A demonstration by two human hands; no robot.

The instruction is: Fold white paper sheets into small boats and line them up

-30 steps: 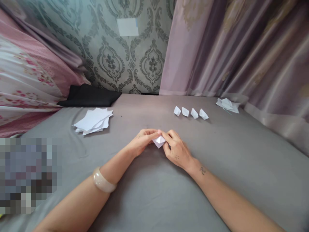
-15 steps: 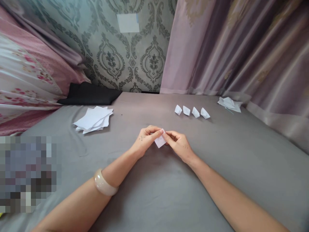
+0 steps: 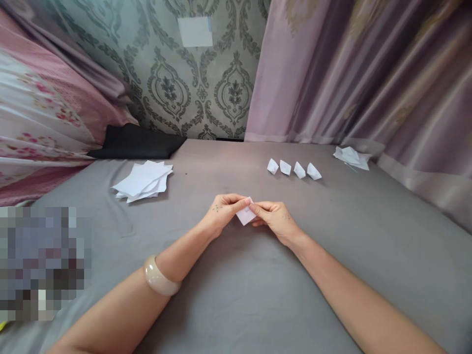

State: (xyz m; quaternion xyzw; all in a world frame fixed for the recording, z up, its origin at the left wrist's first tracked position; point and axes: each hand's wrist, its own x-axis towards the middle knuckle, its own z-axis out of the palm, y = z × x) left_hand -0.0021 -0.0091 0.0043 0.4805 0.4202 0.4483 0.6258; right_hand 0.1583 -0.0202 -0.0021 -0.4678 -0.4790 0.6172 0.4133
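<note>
A small folded square of white paper (image 3: 245, 216) is held between my two hands, one corner pointing toward me. My left hand (image 3: 225, 210) pinches its upper left edge with the thumb on top. On the other side my right hand (image 3: 275, 219) grips the upper right edge, thumb pressed near the top corner. The fingers behind the paper are partly hidden. Beyond my right hand, several small folded white paper pieces (image 3: 300, 170) stand in a row on the grey sheet (image 3: 236, 295).
A loose stack of white paper sheets (image 3: 143, 180) lies at left, with a black cloth (image 3: 136, 141) behind it. More white papers (image 3: 352, 157) rest at the far right by the purple curtain (image 3: 317, 73). A patterned wall (image 3: 169, 88) closes off the back.
My right hand's lower fingers have shifted and now show below the thumb, beside the paper. The paper stays in nearly the same place between both hands.
</note>
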